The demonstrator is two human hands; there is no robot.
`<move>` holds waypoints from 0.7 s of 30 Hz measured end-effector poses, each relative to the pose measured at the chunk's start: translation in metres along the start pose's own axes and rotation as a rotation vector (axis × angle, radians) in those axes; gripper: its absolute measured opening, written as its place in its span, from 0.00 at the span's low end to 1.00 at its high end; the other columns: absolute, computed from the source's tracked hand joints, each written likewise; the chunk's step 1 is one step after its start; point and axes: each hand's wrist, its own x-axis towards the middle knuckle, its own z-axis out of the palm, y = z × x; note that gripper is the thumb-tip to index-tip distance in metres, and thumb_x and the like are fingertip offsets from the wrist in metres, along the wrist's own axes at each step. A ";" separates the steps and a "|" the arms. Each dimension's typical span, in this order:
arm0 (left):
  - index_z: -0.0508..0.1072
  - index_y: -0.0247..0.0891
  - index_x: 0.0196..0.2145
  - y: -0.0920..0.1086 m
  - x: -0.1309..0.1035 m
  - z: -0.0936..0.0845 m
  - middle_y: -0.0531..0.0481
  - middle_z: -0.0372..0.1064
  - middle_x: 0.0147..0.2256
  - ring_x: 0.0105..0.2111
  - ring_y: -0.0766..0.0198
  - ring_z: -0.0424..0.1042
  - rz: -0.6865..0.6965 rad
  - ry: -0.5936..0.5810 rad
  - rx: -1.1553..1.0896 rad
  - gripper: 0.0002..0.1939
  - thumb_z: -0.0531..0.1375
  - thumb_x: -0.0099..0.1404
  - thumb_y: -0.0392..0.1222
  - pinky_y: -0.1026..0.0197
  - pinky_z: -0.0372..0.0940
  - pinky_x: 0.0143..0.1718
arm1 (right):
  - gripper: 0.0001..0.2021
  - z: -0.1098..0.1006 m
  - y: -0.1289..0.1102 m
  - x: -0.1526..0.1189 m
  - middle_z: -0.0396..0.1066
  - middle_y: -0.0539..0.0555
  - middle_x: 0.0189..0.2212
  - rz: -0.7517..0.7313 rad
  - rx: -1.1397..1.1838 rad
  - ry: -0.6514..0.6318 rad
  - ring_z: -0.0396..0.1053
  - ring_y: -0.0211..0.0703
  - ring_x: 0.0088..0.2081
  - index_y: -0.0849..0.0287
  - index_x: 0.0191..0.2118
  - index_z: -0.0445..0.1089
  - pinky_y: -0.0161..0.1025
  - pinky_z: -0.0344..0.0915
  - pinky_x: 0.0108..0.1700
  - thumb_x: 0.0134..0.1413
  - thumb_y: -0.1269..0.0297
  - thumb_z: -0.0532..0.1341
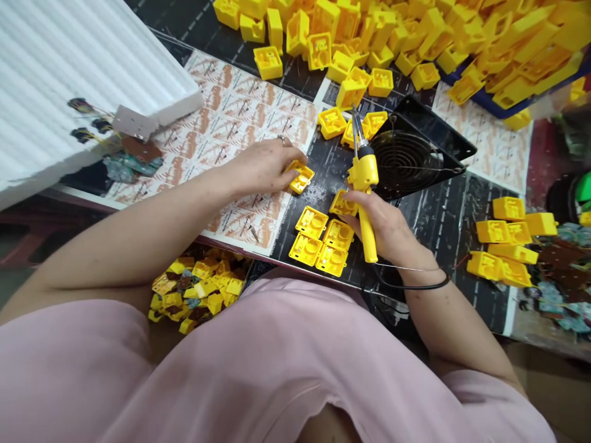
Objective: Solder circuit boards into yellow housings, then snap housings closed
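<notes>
My left hand (272,165) pinches a small open-topped yellow plastic case (301,178) by its left edge, just above the table. In my right hand (385,223) is a yellow soldering gun (365,172), its metal tip pointing away from me towards the far cases. The thumb and fingers of that hand also reach another yellow case (340,203); whether they grip it or only touch it I cannot tell. Closer to me, several yellow cases (318,241) lie side by side in a block, hollow side up, with small metal parts inside.
A black fan (401,154) with a round grille stands right of the soldering gun. Yellow cases (378,37) heap at the back, some in a blue bin (489,101). White foam (92,74) with circuit boards (133,157) lies left. More boards (561,264) sit right.
</notes>
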 end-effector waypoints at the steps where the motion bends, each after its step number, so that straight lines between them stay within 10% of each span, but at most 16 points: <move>1: 0.78 0.36 0.53 0.002 0.001 0.002 0.38 0.77 0.48 0.52 0.43 0.76 -0.040 0.027 -0.049 0.22 0.55 0.67 0.45 0.39 0.67 0.58 | 0.17 0.000 0.000 0.000 0.77 0.56 0.51 0.006 -0.001 0.001 0.79 0.49 0.51 0.51 0.61 0.65 0.43 0.77 0.50 0.69 0.63 0.60; 8: 0.69 0.37 0.58 0.011 -0.006 0.004 0.37 0.76 0.55 0.46 0.53 0.80 -0.172 -0.109 -1.156 0.23 0.55 0.67 0.39 0.48 0.77 0.42 | 0.14 0.003 -0.003 -0.003 0.77 0.56 0.46 -0.050 -0.062 0.080 0.80 0.48 0.44 0.53 0.58 0.64 0.40 0.78 0.41 0.69 0.65 0.60; 13: 0.74 0.34 0.45 0.017 -0.019 0.004 0.41 0.80 0.41 0.29 0.66 0.77 -0.306 -0.215 -1.661 0.15 0.66 0.59 0.35 0.66 0.71 0.27 | 0.14 0.007 -0.002 -0.003 0.77 0.59 0.47 -0.034 -0.054 0.065 0.80 0.49 0.44 0.54 0.58 0.64 0.42 0.79 0.42 0.70 0.65 0.59; 21: 0.74 0.35 0.42 0.024 -0.014 0.002 0.48 0.78 0.37 0.27 0.65 0.76 -0.396 -0.165 -1.627 0.17 0.68 0.52 0.33 0.67 0.67 0.24 | 0.17 0.008 0.001 -0.008 0.77 0.58 0.48 -0.021 -0.043 0.058 0.80 0.49 0.45 0.52 0.59 0.64 0.42 0.79 0.43 0.68 0.70 0.60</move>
